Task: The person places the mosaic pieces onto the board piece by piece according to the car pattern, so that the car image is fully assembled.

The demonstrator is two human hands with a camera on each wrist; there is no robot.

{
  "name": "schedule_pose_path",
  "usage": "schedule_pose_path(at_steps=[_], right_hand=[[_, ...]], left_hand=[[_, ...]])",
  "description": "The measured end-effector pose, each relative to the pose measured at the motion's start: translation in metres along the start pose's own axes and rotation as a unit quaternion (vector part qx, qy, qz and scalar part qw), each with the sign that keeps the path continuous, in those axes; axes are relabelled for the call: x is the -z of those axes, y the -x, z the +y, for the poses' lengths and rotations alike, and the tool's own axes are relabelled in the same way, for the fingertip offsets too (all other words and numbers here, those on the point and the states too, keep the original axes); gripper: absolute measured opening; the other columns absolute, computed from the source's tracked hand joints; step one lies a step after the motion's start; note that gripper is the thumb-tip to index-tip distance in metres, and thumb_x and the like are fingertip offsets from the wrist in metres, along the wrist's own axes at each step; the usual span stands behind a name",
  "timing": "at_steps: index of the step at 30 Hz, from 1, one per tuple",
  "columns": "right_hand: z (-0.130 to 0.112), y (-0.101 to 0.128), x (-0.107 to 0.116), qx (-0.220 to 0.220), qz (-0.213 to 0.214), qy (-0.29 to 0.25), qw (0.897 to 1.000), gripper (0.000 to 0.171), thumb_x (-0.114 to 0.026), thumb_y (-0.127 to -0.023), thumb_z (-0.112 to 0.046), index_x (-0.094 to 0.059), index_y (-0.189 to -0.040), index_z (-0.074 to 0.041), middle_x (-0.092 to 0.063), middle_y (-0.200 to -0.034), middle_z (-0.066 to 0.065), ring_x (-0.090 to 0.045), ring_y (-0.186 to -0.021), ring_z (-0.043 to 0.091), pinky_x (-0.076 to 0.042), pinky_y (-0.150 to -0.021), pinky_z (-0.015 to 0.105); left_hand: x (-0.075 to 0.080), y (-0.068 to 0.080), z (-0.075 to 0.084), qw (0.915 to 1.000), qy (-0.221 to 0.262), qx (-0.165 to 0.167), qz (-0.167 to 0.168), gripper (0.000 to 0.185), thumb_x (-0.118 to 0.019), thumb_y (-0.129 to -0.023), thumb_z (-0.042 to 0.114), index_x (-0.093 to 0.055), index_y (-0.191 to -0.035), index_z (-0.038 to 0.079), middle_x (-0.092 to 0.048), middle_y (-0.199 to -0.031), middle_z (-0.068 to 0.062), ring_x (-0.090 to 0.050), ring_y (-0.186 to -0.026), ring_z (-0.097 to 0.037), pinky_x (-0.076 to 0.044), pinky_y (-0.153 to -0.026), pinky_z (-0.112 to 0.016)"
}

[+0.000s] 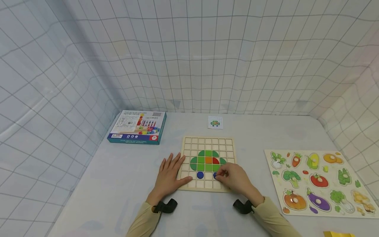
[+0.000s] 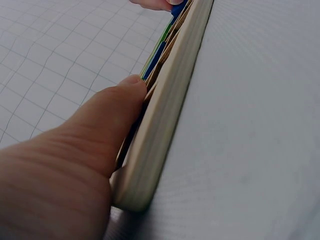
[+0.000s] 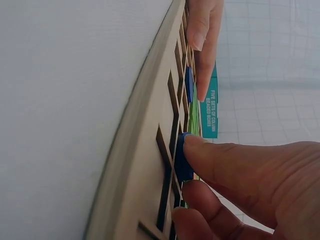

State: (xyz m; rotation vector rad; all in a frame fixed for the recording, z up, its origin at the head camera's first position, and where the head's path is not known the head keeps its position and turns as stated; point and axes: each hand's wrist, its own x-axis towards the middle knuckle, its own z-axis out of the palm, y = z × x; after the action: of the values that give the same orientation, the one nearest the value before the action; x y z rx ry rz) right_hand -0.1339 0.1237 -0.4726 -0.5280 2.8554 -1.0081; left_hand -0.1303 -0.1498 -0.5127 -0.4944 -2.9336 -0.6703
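Note:
A wooden grid board [image 1: 191,141] lies flat on the table. Green pieces [image 1: 208,153], an orange square [image 1: 208,160] and a red rounded piece [image 1: 216,161] fill some of its middle cells. One blue disc [image 1: 200,175] sits in a cell below them. My right hand [image 1: 236,178] pinches a second blue disc [image 3: 184,159] between thumb and fingers at a cell in the same row, partly covering it. My left hand [image 1: 169,176] rests with spread fingers on the board's left edge, its thumb [image 2: 117,102] lying over the lower-left cells.
Behind the board lies a small pattern card [image 1: 215,122] with a similar coloured figure. A boxed bead set [image 1: 137,127] is at the back left. To the right lies a vegetable puzzle board [image 1: 302,179]; a yellow object [image 1: 338,234] shows at the bottom edge. Grid-patterned curtains enclose the table.

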Motion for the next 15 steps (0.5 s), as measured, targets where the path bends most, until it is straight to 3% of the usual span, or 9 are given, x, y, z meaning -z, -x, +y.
schedule_pose_path(at_steps=[15], right_hand=[[-0.0025,-0.0007,0.0001,0.002,-0.004,0.015,1.0,0.016,-0.08,-0.076,-0.023,-0.066,-0.07,-0.024,-0.052,-0.064,-0.017,-0.046,-0.056,0.004,-0.039,-0.052,0.025]], left_hand=[[0.0007,-0.0005,0.0002,1.0,0.001,-0.002,0.001,0.087,-0.061,-0.081,0.062,-0.035,-0.148,0.014,-0.027,-0.153,-0.008,-0.01,-0.142,-0.033,-0.003,-0.11,-0.053]])
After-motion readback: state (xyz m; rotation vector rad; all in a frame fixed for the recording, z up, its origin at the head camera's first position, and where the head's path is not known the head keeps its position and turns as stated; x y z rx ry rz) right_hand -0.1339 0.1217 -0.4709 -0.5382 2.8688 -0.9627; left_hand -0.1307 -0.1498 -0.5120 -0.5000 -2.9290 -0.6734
